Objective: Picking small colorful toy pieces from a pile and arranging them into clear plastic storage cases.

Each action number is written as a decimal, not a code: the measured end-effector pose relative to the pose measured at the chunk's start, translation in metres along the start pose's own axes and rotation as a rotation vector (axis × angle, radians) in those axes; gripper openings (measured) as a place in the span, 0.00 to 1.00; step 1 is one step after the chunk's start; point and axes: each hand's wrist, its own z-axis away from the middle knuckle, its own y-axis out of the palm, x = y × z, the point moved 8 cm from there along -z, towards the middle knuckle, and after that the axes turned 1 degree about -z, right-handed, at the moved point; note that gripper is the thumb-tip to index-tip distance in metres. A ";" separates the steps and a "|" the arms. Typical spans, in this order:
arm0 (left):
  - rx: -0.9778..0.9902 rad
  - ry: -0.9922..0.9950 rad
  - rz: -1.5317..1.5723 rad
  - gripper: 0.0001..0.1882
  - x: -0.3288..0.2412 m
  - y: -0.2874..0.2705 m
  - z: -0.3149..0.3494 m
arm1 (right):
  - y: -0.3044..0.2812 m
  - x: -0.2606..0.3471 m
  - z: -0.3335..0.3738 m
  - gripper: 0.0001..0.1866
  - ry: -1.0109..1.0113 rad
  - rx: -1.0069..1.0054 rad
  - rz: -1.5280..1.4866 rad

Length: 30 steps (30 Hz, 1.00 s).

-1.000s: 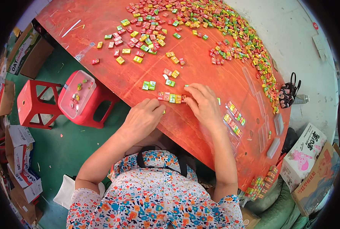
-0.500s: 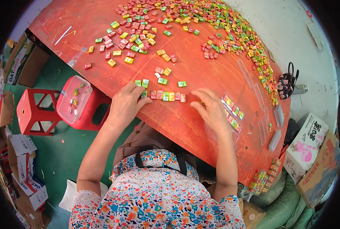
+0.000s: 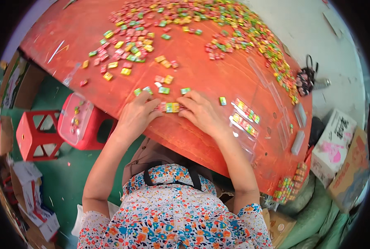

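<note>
A short row of small colourful packets [image 3: 169, 107] stands on the red table near its front edge. My left hand [image 3: 137, 114] curls around the row's left end, thumb and fingers close together. At the right end my right hand [image 3: 200, 113] presses its fingertips and thumb against the packets, hiding part of the row. Just beyond the hands lie a few loose green packets [image 3: 164, 90], with an orange one [image 3: 169, 79] behind them. To the right of my right hand sit a single green packet [image 3: 222, 101] and clear plastic trays holding packet rows [image 3: 245, 125].
A big heap of packets [image 3: 251, 39] spreads across the far side of the red table [image 3: 210, 153]. Empty clear trays [image 3: 278, 97] lie at the right. Left of the table stand a red stool [image 3: 25, 135] and a lidded tub [image 3: 75, 120]. Stacked packets [image 3: 291, 184] sit at the right corner.
My right hand has moved left onto the row's right end; it was apart from it before. My left hand has closed in on the left end. The whole view has shifted slightly.
</note>
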 end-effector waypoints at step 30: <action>0.072 0.523 0.080 0.28 -0.177 0.125 -0.045 | -0.104 -0.059 0.228 0.22 0.569 -0.389 0.169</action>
